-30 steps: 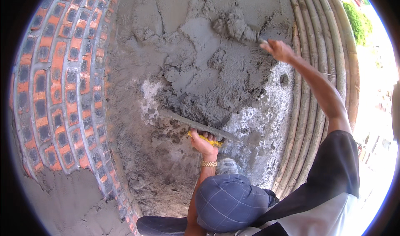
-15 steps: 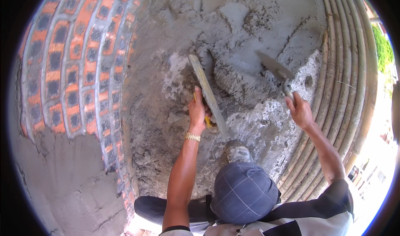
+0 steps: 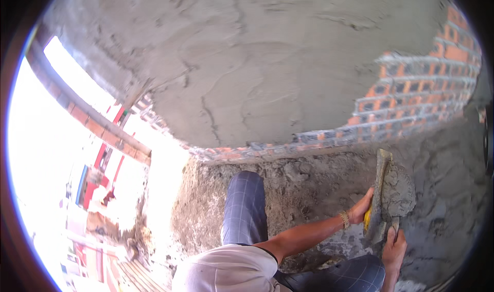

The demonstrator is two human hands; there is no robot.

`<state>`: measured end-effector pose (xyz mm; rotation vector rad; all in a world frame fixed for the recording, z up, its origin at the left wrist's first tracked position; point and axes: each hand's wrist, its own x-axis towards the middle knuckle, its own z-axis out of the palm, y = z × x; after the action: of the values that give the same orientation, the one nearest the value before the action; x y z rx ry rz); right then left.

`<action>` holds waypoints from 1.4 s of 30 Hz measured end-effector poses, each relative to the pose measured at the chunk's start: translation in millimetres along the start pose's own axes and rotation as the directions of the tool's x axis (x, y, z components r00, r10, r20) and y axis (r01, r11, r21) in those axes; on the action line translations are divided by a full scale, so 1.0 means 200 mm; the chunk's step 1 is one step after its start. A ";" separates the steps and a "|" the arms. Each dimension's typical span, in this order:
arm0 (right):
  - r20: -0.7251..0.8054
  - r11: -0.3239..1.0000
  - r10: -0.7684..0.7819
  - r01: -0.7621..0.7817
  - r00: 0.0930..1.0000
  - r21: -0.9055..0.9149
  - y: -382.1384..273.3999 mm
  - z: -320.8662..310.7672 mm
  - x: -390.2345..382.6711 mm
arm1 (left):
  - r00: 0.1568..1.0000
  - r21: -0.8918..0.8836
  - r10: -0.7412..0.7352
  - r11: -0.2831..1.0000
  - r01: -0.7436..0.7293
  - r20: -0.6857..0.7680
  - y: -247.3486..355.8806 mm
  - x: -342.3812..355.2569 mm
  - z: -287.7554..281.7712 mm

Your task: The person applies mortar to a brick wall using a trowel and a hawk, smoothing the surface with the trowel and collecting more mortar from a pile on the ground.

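My left hand, with a gold-coloured bracelet-like band at the wrist, is closed round the yellow handle of a long plastering float. The float stands on edge, its flat face turned to the right. Close beside it, my right hand grips a trowel by its handle. A heap of wet grey mortar covers the trowel's blade and lies against the float's face. How far the blade reaches under the mortar is hidden.
Ahead rises a brick wall, largely coated with wet grey plaster. Rough mortar-strewn ground runs along its foot, with more wet mortar at right. My bent knee is near the wall. Bright open surroundings lie left.
My view has swung from the mortar bed toward the plastered wall. The float and trowel have come together, and the trowel, formerly apart over the mortar, now carries a heap of it.
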<state>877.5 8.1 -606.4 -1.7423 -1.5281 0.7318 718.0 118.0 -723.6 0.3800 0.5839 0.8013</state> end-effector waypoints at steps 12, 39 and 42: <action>0.729 0.533 -0.557 0.844 0.397 -0.053 -2.09 0.65 -0.04 | 0.500 -0.320 0.821 0.411 -0.853 -0.277 1.14 -1.75 -0.54; 0.503 0.823 0.263 0.081 0.824 -0.563 -1.96 0.93 -0.26 | 0.222 -0.216 0.470 0.069 -0.974 -0.854 1.61 -2.49 -1.74; 0.475 0.824 0.340 -0.013 0.812 -0.567 -1.93 0.90 -0.30 | 0.236 -0.209 0.371 0.114 -0.971 -0.898 1.77 -2.53 -1.59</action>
<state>497.2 -3.1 -407.7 -2.2513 -2.1440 1.0557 43.5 -6.9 -611.9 -0.6265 0.5931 2.2588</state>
